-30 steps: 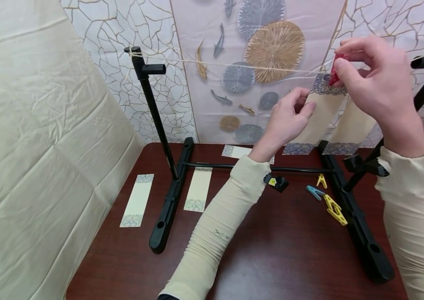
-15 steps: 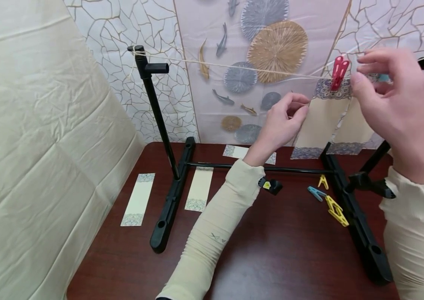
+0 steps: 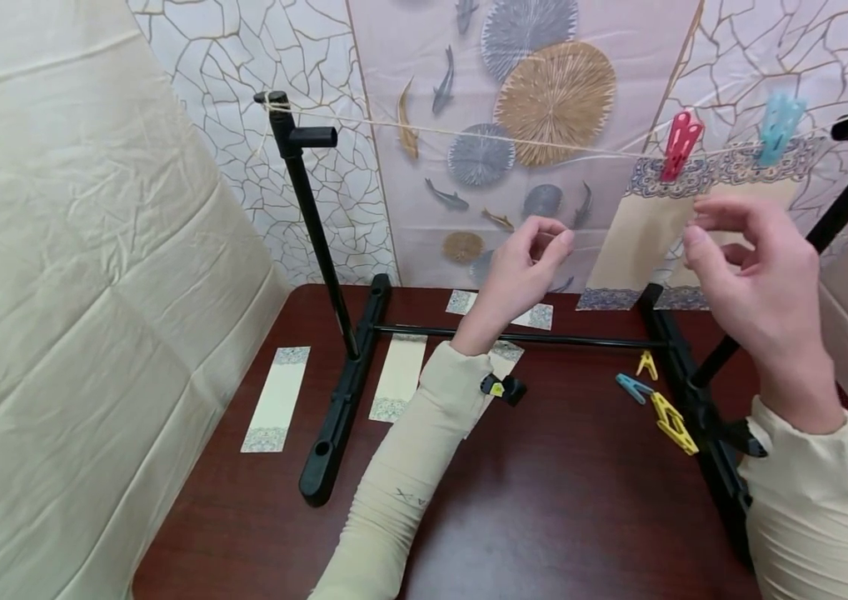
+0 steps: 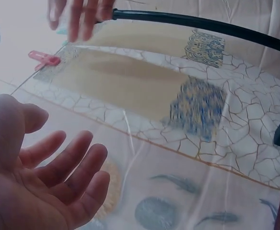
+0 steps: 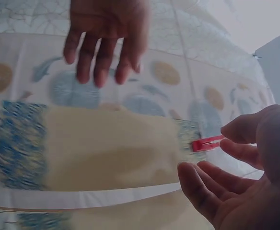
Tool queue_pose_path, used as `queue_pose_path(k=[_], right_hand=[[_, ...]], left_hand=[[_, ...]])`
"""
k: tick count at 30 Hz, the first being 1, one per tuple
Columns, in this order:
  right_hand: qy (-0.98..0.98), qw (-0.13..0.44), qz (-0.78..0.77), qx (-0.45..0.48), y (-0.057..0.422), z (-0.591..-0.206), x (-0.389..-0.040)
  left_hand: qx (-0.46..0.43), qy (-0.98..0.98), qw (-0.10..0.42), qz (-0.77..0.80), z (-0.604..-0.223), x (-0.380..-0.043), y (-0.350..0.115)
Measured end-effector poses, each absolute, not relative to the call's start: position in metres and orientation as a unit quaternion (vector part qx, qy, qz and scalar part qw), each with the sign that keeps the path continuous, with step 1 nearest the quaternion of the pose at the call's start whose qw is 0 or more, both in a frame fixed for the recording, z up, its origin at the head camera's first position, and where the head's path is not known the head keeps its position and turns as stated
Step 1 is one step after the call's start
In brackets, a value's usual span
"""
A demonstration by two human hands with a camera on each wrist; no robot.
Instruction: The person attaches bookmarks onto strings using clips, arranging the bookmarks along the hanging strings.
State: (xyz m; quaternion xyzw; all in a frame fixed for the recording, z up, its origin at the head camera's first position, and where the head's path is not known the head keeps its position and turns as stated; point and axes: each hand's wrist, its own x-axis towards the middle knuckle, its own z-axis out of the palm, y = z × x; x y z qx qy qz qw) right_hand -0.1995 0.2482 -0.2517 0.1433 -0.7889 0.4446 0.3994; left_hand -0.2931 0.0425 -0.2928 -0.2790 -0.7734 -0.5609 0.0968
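Observation:
A cream strip (image 3: 637, 242) with blue patterned ends hangs from the string (image 3: 461, 135), held there by a red clothespin (image 3: 682, 147). Beside it, a light blue clothespin (image 3: 780, 129) fastens a second such strip (image 3: 757, 193). My right hand (image 3: 765, 287) hovers in front of the second strip, its fingers loosely bent around nothing. To the left of the hanging strips is my left hand (image 3: 517, 271), also holding nothing. Both wrist views show relaxed, bare fingers; in the right wrist view the red clothespin (image 5: 206, 143) appears just past the right fingertips.
A black stand (image 3: 315, 229) carries the string, with a low crossbar (image 3: 589, 339) between its feet. Several patterned strips, such as one at the left (image 3: 277, 400), lie on the dark red table (image 3: 581, 500). Yellow clothespins (image 3: 671, 422) and a blue clothespin (image 3: 633, 387) lie at the right.
My right hand has let go of the red clothespin and dropped lower, uncovering the light blue one. My left hand has drawn away from the strip, down and to the left.

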Motion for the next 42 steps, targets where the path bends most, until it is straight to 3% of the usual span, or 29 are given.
queue_pose_path(k=[14,22,42], right_hand=[[-0.877,0.286,0.378,0.080,0.271,-0.319,-0.204],[-0.923,0.179,0.332,0.076,0.281,-0.349,-0.210],[-0.964,0.002,0.263,0.050,0.304,-0.403,-0.238]], left_hand=[[-0.232,-0.773,0.084,-0.584,-0.343,-0.285,0.014],[-0.197,-0.785,0.077,-0.582,-0.376,-0.285,0.000],[-0.112,-0.858,-0.053,-0.498,-0.452,-0.289,-0.018]])
